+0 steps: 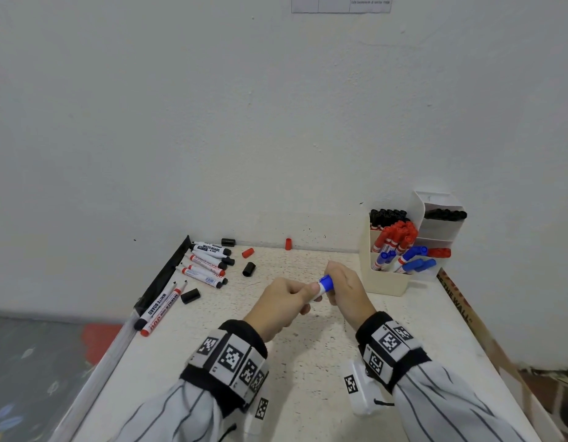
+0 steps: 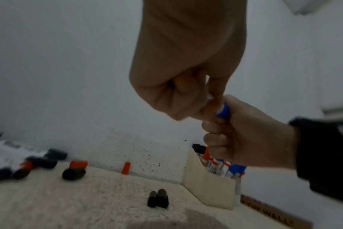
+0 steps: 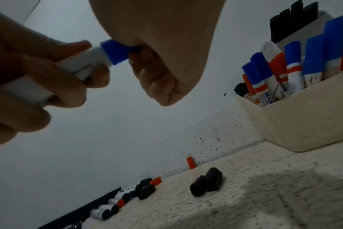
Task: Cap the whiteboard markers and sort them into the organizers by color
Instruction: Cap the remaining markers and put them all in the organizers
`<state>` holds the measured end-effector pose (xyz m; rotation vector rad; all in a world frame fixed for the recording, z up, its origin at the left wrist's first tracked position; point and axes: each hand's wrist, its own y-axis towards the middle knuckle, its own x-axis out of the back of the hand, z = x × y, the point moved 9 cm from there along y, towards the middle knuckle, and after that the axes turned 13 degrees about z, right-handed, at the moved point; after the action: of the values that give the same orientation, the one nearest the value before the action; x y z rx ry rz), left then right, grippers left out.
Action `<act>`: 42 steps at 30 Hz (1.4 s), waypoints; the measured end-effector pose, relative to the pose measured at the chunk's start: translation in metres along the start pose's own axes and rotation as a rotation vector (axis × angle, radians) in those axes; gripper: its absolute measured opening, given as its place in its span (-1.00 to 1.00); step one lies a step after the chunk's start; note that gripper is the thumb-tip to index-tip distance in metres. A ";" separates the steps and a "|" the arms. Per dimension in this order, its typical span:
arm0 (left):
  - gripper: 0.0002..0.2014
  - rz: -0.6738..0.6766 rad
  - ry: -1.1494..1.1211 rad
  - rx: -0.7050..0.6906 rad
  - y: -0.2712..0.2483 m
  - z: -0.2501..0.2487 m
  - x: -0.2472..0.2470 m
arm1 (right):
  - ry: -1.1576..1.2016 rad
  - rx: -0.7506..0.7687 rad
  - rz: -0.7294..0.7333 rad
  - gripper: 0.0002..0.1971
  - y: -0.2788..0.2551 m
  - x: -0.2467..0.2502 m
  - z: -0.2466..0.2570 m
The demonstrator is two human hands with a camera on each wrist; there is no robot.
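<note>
The left hand [image 1: 284, 306] wraps its fingers around the white plastic barrel of a whiteboard marker [image 3: 68, 69], holding it level above the speckled white tabletop [image 1: 308, 362] so the tip end faces the other hand. The right hand [image 1: 346, 290] is clenched round the ribbed blue plastic cap [image 3: 117, 51], which already sits over the marker's end and meets the barrel; the two fists oppose each other along the marker's axis, probably so the cap can be pressed home (whether it has clicked fully shut cannot be told).

Just beyond the right hand stands a cream plastic stepped organizer [image 1: 384, 282], within easy reach for dropping the marker in. Its front compartment holds blue-capped markers, the middle one red-capped markers, and the back one black-capped markers. Touching its right side, a white tiered plastic organizer [image 1: 435, 224] carries black markers on an upper shelf, with red and blue ones lower down.

At the table's far left lies a loose group of black and red whiteboard markers [image 1: 209, 261], some still uncapped, with black caps [image 1: 249, 268] and red caps [image 1: 248, 252] scattered nearby, so judging by that, sorting is well along but unfinished.
</note>
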<state>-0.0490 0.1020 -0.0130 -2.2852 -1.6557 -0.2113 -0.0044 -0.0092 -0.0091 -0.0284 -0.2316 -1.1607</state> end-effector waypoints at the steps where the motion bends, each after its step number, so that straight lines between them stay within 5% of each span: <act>1: -0.70 -0.072 0.144 -0.024 -0.001 -0.005 0.005 | 0.001 -0.027 -0.020 -0.65 0.000 0.001 -0.003; 7: -0.70 -0.499 0.919 -0.207 -0.018 -0.040 0.011 | 0.040 -0.186 -0.023 -0.65 0.001 0.001 -0.007; 12: -0.68 -0.542 1.103 -0.417 -0.023 -0.053 -0.004 | 0.106 -0.357 0.001 -0.72 0.000 -0.001 -0.024; 23: -0.69 -0.315 0.731 -0.086 -0.005 -0.023 0.007 | 0.085 -0.153 0.054 -0.70 0.002 -0.001 -0.012; 28: -0.65 -0.229 0.493 -0.029 0.006 -0.009 0.005 | 0.053 -0.105 0.094 -0.66 0.004 -0.002 -0.012; 38: -0.69 -0.256 0.598 0.027 0.009 0.011 0.012 | -0.208 -0.154 0.118 -0.57 0.014 -0.007 -0.036; 42: -0.63 -0.185 0.349 0.028 0.013 0.030 0.024 | -0.353 -0.109 0.178 -0.58 0.024 -0.017 -0.024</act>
<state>-0.0311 0.1306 -0.0364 -1.9382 -1.6663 -0.5883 0.0153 0.0129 -0.0337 -0.3457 -0.4685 -0.9839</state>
